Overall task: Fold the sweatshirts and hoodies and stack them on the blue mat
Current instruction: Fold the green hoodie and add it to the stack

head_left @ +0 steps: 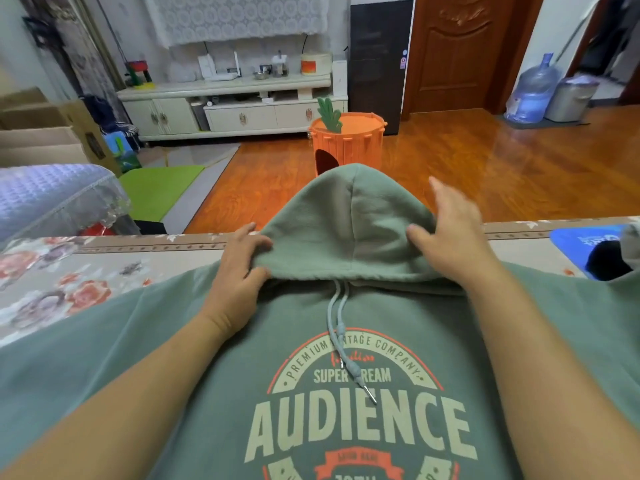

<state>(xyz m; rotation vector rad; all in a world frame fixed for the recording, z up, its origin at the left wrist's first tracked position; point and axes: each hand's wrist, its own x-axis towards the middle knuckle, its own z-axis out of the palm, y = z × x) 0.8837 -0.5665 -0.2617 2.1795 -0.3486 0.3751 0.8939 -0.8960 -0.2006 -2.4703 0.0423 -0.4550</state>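
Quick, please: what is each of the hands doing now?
Left hand: pinches the hood of the green hoodie.
Right hand: open, fingers straight, touching the hood.

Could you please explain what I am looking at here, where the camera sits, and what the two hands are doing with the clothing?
There is no machine here: a person wears one wide-angle camera on the head, looking forward and down, so the bare arms enter from the bottom of the picture. A green hoodie lies face up on a surface with a floral cover, its hood pointing away from the person. The left hand grips the hood's left edge, with the thumb under the rim. The right hand rests on the hood's right side with fingers spread, pinching nothing. At the far right sits the blue mat, with dark and grey clothing on it, cut off by the picture's edge.
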